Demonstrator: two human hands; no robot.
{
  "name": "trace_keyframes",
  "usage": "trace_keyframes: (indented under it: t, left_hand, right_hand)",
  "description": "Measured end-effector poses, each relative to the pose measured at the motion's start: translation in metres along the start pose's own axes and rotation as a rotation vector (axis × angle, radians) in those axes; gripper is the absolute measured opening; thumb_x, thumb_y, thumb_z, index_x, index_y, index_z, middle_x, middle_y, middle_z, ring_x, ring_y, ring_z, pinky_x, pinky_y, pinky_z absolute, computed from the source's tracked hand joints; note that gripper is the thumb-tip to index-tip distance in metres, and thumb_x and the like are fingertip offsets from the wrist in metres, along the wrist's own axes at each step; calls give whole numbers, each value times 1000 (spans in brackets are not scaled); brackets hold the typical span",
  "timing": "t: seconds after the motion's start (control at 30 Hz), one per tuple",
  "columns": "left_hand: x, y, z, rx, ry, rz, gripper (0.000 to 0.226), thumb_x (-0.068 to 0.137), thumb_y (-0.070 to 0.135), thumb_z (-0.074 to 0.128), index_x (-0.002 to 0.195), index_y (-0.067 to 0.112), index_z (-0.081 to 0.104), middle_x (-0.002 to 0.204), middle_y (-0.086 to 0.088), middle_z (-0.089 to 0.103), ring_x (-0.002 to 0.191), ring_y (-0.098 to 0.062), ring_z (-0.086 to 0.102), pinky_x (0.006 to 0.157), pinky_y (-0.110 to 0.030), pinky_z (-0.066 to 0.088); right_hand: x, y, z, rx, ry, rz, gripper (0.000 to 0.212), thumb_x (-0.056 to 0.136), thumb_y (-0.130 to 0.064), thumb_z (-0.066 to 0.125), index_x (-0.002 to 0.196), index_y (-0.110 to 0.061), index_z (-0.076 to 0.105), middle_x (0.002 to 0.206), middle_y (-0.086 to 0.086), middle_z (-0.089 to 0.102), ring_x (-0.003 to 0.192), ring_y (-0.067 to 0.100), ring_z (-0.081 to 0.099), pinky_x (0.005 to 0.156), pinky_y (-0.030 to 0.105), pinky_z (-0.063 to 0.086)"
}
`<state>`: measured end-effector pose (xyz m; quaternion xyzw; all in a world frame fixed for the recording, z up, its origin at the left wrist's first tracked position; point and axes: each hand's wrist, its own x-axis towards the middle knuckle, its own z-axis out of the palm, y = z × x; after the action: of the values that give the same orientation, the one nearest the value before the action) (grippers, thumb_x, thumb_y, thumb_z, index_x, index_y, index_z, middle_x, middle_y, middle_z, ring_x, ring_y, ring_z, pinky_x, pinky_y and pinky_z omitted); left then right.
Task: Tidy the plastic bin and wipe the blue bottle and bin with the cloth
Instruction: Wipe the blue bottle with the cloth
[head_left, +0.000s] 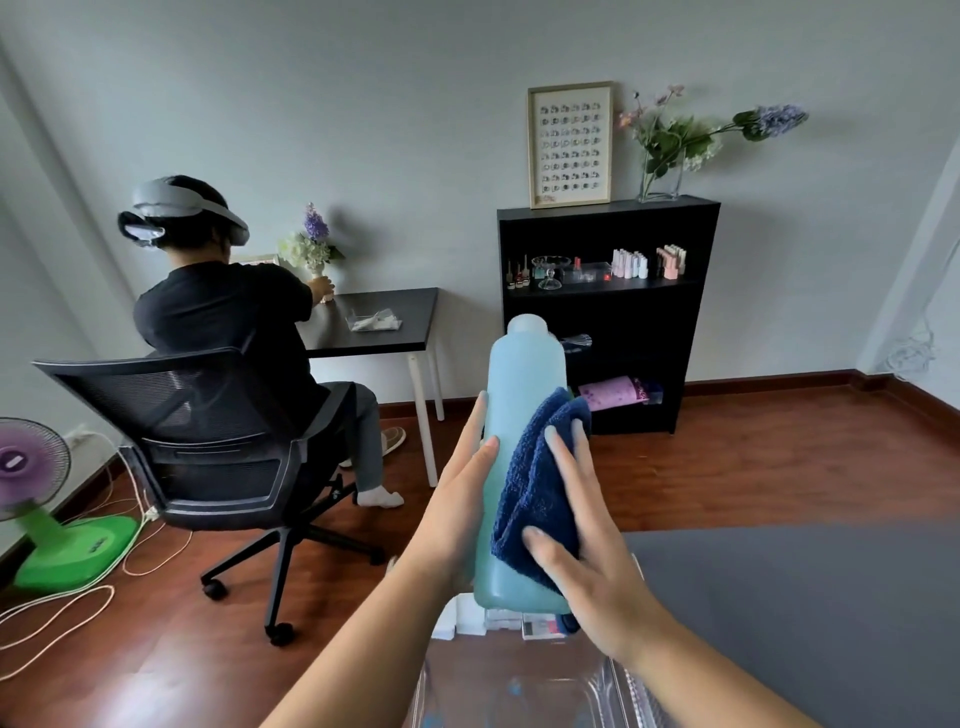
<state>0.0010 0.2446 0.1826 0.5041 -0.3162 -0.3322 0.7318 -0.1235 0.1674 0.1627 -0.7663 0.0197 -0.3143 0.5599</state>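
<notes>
At centre frame the left hand (460, 488) grips the upright blue bottle (524, 415) by its left side, thumb across the front. Right of it, a dark blue cloth (540, 483) lies on the bottle, pressed flat by the right hand (587, 566) with fingers spread. Below, the clear plastic bin (621, 680) holds small boxes (540, 625), their print too small to read.

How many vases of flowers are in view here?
2. One clear vase stands on top of the black bookshelf, right of the framed picture; one small white vase sits on the black desk beyond the seated person. That person may hide more.
</notes>
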Motion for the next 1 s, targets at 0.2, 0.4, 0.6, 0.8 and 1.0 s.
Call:
trace_keyframes:
  t: [0.2,0.4,0.6,0.8,1.0]
  left_hand:
    - [-14,-7,8,-89,-97,-34,62,89,25,61,142,44,35,134,-10,58,115,-39,59,93,-53,48]
    - [-12,-1,13,-140,53,57,80,78,19,72,144,39,33,127,-11,63,108,-37,64,87,-53,53]
    - [3,10,0,-75,93,76,56,88,31,60,141,37,41,140,-9,51,120,-34,56,98,-56,45]
    - [3,6,4,-14,-50,38,45,101,32,41,142,47,32,139,7,53,123,-19,55,94,-37,51]
    - [-11,7,15,-76,-155,60,67,87,27,67,142,46,33,131,-9,60,110,-34,63,82,-45,54]
  right_hand:
    - [72,6,-28,-14,66,61,66,90,-25,51,142,-47,17,158,-19,-6,128,-31,3,101,-6,15]
    - [75,-2,-27,391,-20,207,51,84,-34,54,122,-66,42,122,-26,62,111,2,62,78,19,53]
    - [5,-4,-5,338,-80,151,73,83,-31,57,139,-60,21,143,-30,41,130,-3,45,91,12,46]
    - [16,-14,-4,-154,24,-84,80,82,-36,56,147,-44,11,156,-30,-7,143,-8,-5,115,23,19]
    - [84,-25,-34,12,98,-3,82,87,-35,55,149,-38,1,151,-33,9,133,-23,16,102,-1,24]
